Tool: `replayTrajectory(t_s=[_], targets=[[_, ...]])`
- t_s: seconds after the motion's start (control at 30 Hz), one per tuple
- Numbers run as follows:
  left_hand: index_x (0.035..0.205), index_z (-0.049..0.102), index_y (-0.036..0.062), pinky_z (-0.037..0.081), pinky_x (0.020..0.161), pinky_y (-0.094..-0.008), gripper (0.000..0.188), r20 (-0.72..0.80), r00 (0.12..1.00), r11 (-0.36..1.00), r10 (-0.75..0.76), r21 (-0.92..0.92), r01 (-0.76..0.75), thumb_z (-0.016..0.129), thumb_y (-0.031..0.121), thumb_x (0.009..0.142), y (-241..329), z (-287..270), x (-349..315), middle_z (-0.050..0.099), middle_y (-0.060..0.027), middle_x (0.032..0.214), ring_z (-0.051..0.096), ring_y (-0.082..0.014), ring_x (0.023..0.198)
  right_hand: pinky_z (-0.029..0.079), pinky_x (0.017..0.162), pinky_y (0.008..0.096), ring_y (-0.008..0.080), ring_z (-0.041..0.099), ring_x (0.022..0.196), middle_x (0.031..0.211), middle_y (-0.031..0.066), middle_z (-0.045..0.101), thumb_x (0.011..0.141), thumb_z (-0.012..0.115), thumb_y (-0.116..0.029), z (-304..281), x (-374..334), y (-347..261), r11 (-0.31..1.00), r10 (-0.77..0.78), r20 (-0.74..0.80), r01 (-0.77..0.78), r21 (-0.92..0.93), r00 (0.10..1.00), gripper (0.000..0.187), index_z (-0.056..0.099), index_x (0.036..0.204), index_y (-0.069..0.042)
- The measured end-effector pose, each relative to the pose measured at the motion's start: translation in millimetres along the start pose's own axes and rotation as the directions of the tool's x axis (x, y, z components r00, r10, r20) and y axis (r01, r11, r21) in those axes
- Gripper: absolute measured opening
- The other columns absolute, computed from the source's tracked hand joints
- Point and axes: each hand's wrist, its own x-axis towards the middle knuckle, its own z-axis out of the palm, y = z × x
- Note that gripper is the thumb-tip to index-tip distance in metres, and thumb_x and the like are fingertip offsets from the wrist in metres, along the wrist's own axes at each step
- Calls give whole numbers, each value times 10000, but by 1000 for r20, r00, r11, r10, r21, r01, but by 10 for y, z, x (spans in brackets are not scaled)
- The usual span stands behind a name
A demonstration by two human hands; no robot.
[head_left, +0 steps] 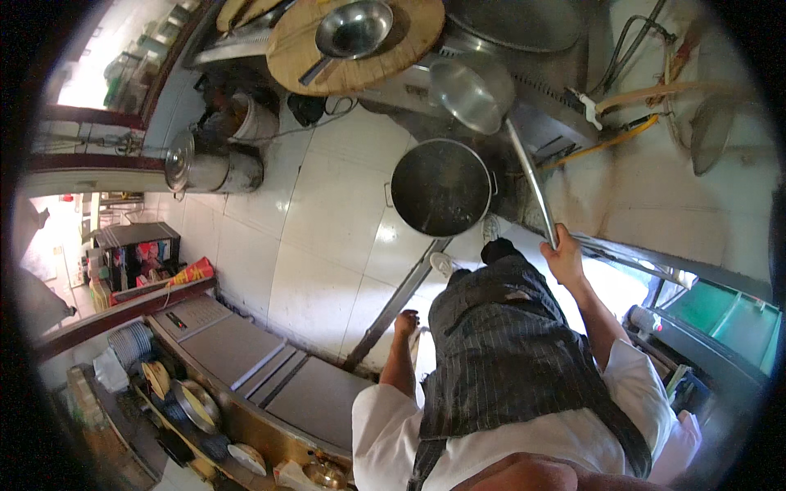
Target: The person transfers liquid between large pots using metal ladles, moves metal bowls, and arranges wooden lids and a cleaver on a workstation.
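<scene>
My right hand is closed around the end of a long metal handle. At its far end is the wide, shiny bowl of a big ladle, held over the front of the stove. My left hand hangs low at my left side, fingers loosely curled and nothing visible in them. Between the stove and my feet stands a deep two-handled metal pot, its inside dark; I cannot make out what it holds.
A small pan rests on a round wooden board at the far side. Beside it is a large wok. A hose hangs at the right. Lidded pots stand far left. Dishes line the counter at the near left.
</scene>
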Motion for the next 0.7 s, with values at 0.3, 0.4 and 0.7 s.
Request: replayTrajectory(t_s=[0.3, 0.4, 0.7], targets=[[913, 622, 25, 484, 576, -310, 205, -43, 986, 987, 163, 14, -163, 563, 99, 731, 941, 443, 945, 632, -107, 761, 608, -196, 665, 446, 680, 374, 292, 567, 788, 899, 191, 560, 795, 577, -151, -976, 2506, -436, 988, -81, -332, 31, -153, 940, 428, 454, 1156, 44], [939, 621, 39, 442, 510, -275, 194, -79, 970, 963, 228, -126, -237, 521, 92, 780, 1694, 763, 944, 628, -64, 733, 576, -137, 596, 439, 458, 358, 234, 566, 486, 610, 155, 563, 793, 519, -87, -1225, 3685, -535, 992, 10, -327, -51, -116, 945, 279, 523, 1015, 80], [1014, 578, 21, 470, 540, -262, 240, 42, 996, 921, 75, -385, -53, 478, 157, 844, 1554, 1336, 699, 625, -83, 777, 578, -138, 628, 508, 630, 368, 290, 624, 642, 772, 202, 627, 833, 476, -100, -1297, 5584, -434, 799, 111, -220, -218, -560, 969, 221, 624, 841, 65]])
